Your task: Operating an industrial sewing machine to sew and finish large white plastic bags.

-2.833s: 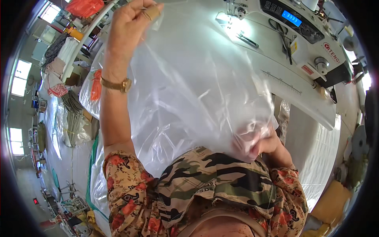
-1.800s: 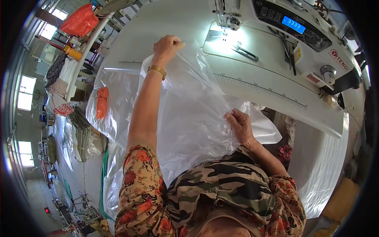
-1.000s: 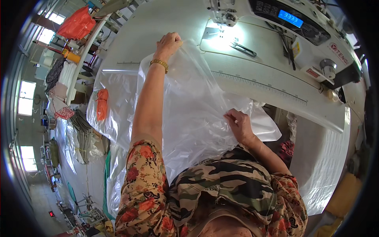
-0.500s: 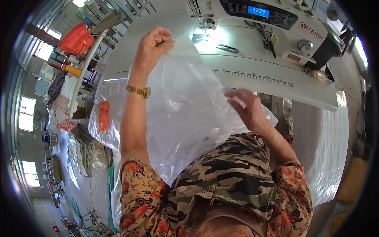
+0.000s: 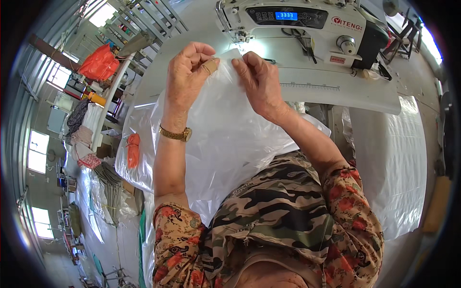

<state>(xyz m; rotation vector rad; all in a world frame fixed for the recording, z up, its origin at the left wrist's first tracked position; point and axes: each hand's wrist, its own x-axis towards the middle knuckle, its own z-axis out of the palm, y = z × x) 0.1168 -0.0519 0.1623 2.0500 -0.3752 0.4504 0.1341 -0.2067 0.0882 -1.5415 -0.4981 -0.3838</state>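
Note:
Both hands pinch the upper edge of a clear plastic sheet, a short span apart, just in front of the sewing machine. My left hand, with a tan wrap on one finger and a gold watch at the wrist, is closed on the sheet's left corner. Opposite it, my right hand has thumb and fingers pressed together at the sheet's right side. From there the sheet hangs over the table edge and across my lap. The machine's lit needle area lies just beyond the fingers.
Dark-handled scissors lie by the machine on the white table. An orange bundle rests on the plastic at left. More plastic sheeting lies to the right. A side shelf at far left carries a red bag and cloths.
My right hand has moved up and left to the sheet's top edge and closed on it. The left hand keeps its grip. The view has shifted slightly.

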